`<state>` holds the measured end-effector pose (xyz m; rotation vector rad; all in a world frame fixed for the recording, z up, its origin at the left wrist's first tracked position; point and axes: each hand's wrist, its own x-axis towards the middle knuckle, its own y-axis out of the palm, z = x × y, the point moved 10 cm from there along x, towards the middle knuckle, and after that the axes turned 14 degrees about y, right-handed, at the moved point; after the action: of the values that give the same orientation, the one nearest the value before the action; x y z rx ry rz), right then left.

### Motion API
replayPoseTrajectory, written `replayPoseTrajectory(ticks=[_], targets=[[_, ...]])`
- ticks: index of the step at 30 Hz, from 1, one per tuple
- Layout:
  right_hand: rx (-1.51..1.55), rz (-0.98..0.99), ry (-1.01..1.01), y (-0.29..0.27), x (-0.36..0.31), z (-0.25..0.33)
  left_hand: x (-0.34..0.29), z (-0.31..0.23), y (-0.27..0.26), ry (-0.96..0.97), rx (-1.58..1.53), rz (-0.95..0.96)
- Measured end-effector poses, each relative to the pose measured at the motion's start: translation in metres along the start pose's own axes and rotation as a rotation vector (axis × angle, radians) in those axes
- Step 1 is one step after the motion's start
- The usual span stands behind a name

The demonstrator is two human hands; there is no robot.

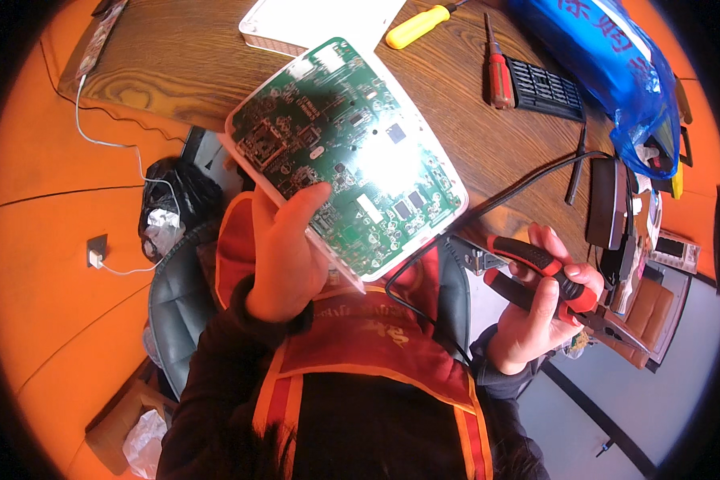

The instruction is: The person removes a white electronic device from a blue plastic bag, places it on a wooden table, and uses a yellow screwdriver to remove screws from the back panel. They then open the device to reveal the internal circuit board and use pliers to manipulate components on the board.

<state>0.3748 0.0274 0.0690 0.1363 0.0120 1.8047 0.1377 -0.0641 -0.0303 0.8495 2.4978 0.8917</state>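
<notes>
My left hand (288, 252) grips the near left edge of a white plastic housing with a green circuit board (336, 120) in it, the thumb lying on the board. The board faces up, tilted, above my lap and the table edge, with a bright glare at its middle. In my right hand (532, 324) is a pair of pliers (524, 254) with red and black handles. Its metal jaws point away from the board, toward the lower right. A black cable (528, 172) passes between the board and the pliers.
On the wooden table (448, 88) lie a white plastic cover (320, 20), a yellow-handled screwdriver (418, 26), a red-handled screwdriver (500, 80), a black bit holder (546, 86) and a blue plastic bag (608, 72). Boxes and clutter crowd the right edge. A green chair (176, 308) is behind me.
</notes>
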Motion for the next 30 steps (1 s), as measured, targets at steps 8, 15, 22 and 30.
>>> replayPoseTrajectory(ticks=[8, 15, 22, 30], targets=[[0.039, 0.190, 0.067, 0.033, 0.011, -0.015, -0.004, 0.005, -0.009, -0.016, -0.060, -0.012], [-0.079, 0.252, 0.075, 0.061, 0.028, -0.015, -0.001, 0.006, -0.008, 0.017, -0.069, -0.009], [-0.151, 0.369, 0.030, 0.094, 0.039, -0.017, -0.001, 0.006, -0.010, 0.025, -0.102, -0.052], [-0.282, 0.413, 0.042, 0.093, 0.033, -0.023, 0.000, 0.003, -0.008, 0.047, -0.062, -0.017]])
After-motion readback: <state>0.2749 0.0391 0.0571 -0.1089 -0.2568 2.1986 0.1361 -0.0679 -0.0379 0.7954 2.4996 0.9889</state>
